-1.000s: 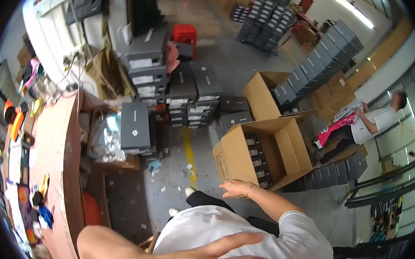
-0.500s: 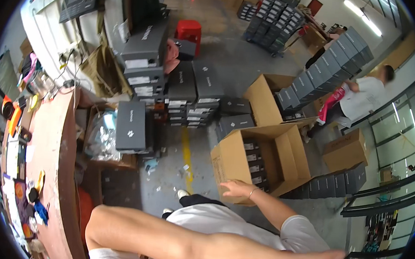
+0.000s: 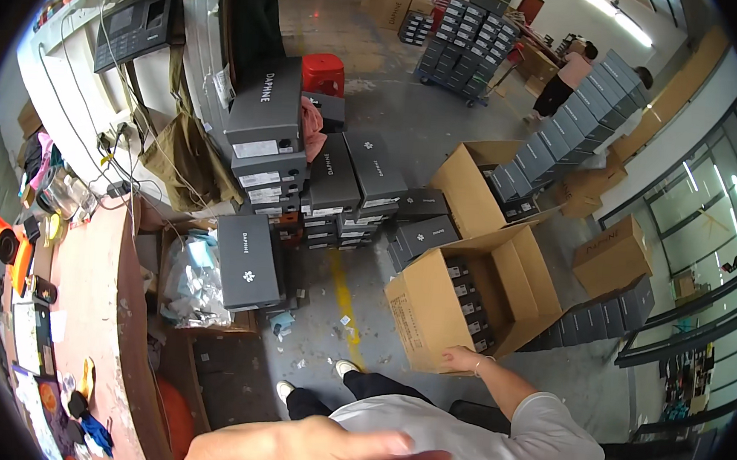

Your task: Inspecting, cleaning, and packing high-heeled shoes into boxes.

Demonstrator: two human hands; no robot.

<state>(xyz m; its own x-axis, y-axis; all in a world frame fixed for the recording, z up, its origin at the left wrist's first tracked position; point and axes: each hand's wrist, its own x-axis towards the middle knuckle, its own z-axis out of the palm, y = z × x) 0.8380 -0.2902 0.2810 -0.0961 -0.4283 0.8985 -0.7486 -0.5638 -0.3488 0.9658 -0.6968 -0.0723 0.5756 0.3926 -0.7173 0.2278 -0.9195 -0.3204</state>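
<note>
My right hand (image 3: 464,361) is at the near lower edge of an open brown cardboard carton (image 3: 418,319), its fingers bent over the cardboard. Inside that carton stands a row of dark shoe boxes (image 3: 470,305), their pale labels facing up. Low in front of my body, my left hand (image 3: 361,452) hangs in the air with fingers apart and nothing visible in it. The lower picture edge cuts off part of it.
A second open carton (image 3: 466,181) adjoins the first, beside a tall leaning stack of grey boxes (image 3: 577,125). More shoe boxes (image 3: 251,260) are piled at left, near a worn workbench (image 3: 91,287). Farther back are a red stool (image 3: 322,75), a loaded trolley (image 3: 466,53) and a person (image 3: 558,81).
My left hand has drawn back leftward and lower. My right hand has shifted right along the carton's edge. The co-worker by the tall stack is now mostly hidden behind it.
</note>
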